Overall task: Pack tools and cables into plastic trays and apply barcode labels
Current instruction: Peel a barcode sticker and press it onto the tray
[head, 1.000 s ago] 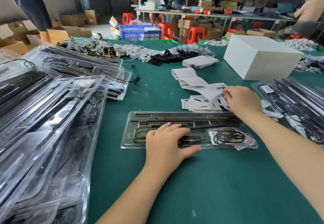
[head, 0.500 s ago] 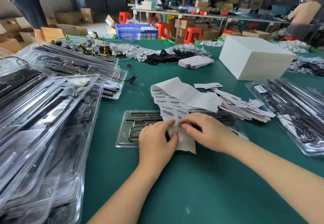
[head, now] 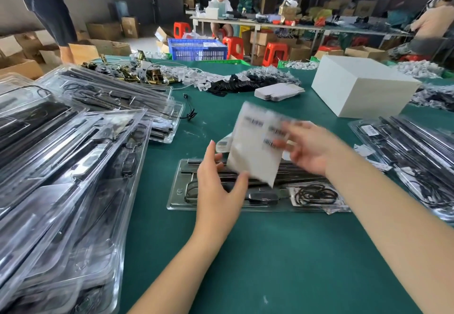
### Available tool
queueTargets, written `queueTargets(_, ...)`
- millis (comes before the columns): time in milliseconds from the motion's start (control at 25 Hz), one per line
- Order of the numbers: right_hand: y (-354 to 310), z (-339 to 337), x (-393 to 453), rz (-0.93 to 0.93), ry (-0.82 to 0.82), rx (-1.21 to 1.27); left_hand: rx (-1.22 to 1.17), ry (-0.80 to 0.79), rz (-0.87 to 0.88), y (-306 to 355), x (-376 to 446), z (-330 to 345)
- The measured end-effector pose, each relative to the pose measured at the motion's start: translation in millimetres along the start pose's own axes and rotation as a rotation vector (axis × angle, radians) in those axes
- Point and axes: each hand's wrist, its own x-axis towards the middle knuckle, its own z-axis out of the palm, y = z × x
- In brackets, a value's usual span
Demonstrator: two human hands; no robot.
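Above the bench's near-middle tray (head: 177, 190): label sheet (head: 253, 151), lifted off it since a moment ago. Right hand (head: 309, 149) blurred, grip unclear; left hand (head: 218, 186) released. Label seemingly not yet applied.

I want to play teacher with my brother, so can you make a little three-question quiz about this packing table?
1. True or false: the label sheet lies flat on the green table.
2. What is right under the sheet? A) clear tray B) white box C) blue crate
3. Fill in: the black coiled cable sits at the tray's ____ end.

Key
1. False; it is up in the air between the left hand and right hand.
2. A
3. right
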Motion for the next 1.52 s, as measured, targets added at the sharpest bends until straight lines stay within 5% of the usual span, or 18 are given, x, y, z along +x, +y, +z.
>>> queueTargets(120, -27, -5, -3, -0.556, 0.113, 0.15, -0.009, 0.093, 0.05, 5, 0, 1)
queueTargets(240, -7, -4, -13, -0.465, -0.038, 0.011, -0.147, 0.048, -0.04, 17, 13, 8)
queueTargets(400, 59, -5, -25, -0.38, -0.019, -0.233, -0.161, -0.07, -0.206, 11, 35, 11)
queueTargets(520, 85, -9, -24, -0.477, 0.14, -0.21, -0.171, -0.107, -0.146, -6, 33, 11)
queueTargets(720, 104, -6, -26, -0.618, 0.045, -0.333, -0.248, -0.009, -0.13, -8, 34, 18)
queueTargets(1000, 105, -10, -31, -0.649, 0.182, -0.241, -0.258, -0.245, -0.09, -5, 25, 13)
queueTargets(1240, 110, -11, -39, -0.843, 0.332, -0.364, -0.279, -0.338, -0.131, -6, 28, 5)
queueTargets(1520, 113, -8, -35, -1.186, 0.455, -0.954, -0.341, -0.372, -0.11, -7, 26, 4)
